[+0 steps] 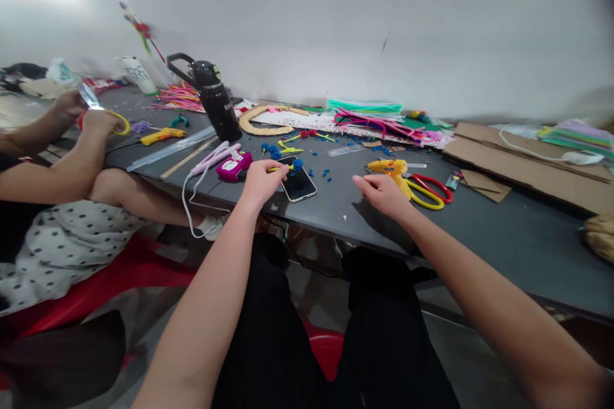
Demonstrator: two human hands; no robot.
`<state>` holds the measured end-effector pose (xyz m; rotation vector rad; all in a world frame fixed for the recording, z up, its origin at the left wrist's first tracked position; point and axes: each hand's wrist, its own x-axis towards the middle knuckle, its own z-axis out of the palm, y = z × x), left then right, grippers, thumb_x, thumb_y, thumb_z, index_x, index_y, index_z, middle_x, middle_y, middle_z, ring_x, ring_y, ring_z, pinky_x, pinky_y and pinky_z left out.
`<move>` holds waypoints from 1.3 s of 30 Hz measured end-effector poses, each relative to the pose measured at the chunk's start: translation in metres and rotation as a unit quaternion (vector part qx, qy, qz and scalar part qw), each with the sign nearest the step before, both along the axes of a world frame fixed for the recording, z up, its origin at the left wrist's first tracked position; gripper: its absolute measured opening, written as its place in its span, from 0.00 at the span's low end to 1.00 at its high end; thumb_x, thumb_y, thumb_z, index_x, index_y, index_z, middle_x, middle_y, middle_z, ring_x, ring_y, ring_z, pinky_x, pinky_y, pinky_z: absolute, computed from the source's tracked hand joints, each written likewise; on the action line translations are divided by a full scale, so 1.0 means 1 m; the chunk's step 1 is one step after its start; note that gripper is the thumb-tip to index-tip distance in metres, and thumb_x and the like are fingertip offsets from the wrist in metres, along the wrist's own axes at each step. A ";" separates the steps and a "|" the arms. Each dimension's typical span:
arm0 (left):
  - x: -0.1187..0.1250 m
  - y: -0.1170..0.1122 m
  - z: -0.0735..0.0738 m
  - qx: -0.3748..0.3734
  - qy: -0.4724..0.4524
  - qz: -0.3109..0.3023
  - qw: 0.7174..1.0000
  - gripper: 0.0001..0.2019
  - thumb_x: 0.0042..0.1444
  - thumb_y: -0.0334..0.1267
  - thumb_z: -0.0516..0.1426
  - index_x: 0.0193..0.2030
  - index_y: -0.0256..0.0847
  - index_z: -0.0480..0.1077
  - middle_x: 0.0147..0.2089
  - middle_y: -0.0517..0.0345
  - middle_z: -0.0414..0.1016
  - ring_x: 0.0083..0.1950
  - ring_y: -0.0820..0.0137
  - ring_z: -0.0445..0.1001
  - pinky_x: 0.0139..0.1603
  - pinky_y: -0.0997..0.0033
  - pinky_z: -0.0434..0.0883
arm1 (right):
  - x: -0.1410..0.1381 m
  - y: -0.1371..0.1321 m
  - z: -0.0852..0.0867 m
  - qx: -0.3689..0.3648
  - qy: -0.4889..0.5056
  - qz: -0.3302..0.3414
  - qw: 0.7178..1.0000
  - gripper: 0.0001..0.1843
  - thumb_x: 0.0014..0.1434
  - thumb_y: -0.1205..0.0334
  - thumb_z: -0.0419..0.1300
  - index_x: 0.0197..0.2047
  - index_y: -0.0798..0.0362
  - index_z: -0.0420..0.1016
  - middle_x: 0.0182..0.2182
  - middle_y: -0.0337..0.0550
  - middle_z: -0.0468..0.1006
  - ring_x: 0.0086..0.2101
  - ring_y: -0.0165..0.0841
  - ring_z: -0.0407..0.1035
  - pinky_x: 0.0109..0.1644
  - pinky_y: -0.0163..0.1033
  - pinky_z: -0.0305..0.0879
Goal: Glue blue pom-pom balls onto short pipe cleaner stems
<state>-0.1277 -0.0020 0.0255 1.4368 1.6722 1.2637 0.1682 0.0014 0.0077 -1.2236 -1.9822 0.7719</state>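
My left hand is closed in a pinch on a yellow pipe-cleaner stem with a fuzzy blue ball at its tip. The ball is just above a dark-screened phone lying on the table. To the right, my right hand hovers near the table edge with fingertips pressed together; whether anything tiny is between them does not show. Beside it lie a yellow glue gun and scissors with red and yellow handles. Blue fuzzy scraps are scattered between my hands.
A black bottle stands behind a magenta device and a pink corded tool. Pipe cleaners lie along the wall. Cardboard covers the right side. At left, another person's hands hold scissors.
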 end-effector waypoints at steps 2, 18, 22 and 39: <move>-0.001 0.001 -0.002 0.004 0.000 0.004 1.000 0.15 0.46 0.48 0.63 0.31 0.35 0.77 0.26 0.53 0.77 0.24 0.74 0.68 0.25 0.75 0.64 | -0.004 0.005 0.005 -0.013 -0.026 0.034 0.999 0.24 0.61 0.45 0.54 0.21 0.53 0.69 0.17 0.38 0.67 0.21 0.28 0.60 0.27 0.36 0.55; 0.019 0.002 0.000 0.033 -0.036 -0.008 0.999 0.14 0.47 0.46 0.62 0.30 0.35 0.76 0.24 0.55 0.74 0.24 0.74 0.68 0.26 0.75 0.65 | -0.104 0.071 -0.013 0.086 -0.222 -0.023 0.971 0.10 0.58 0.56 0.61 0.37 0.51 0.80 0.39 0.46 0.76 0.38 0.35 0.68 0.39 0.36 0.60; 0.023 0.004 -0.001 0.033 -0.046 -0.008 0.998 0.13 0.47 0.45 0.62 0.30 0.35 0.77 0.25 0.55 0.74 0.24 0.74 0.68 0.27 0.75 0.66 | -0.109 0.069 -0.012 0.071 -0.240 -0.019 0.968 0.08 0.60 0.60 0.58 0.35 0.52 0.78 0.40 0.48 0.75 0.38 0.36 0.68 0.39 0.37 0.60; 0.047 0.004 -0.005 0.001 0.038 -0.093 0.995 0.14 0.50 0.49 0.60 0.30 0.37 0.76 0.29 0.51 0.78 0.28 0.70 0.72 0.31 0.71 0.67 | 0.026 -0.019 0.005 0.032 -0.049 0.051 0.997 0.10 0.56 0.60 0.56 0.38 0.52 0.78 0.36 0.44 0.80 0.36 0.35 0.73 0.43 0.40 0.68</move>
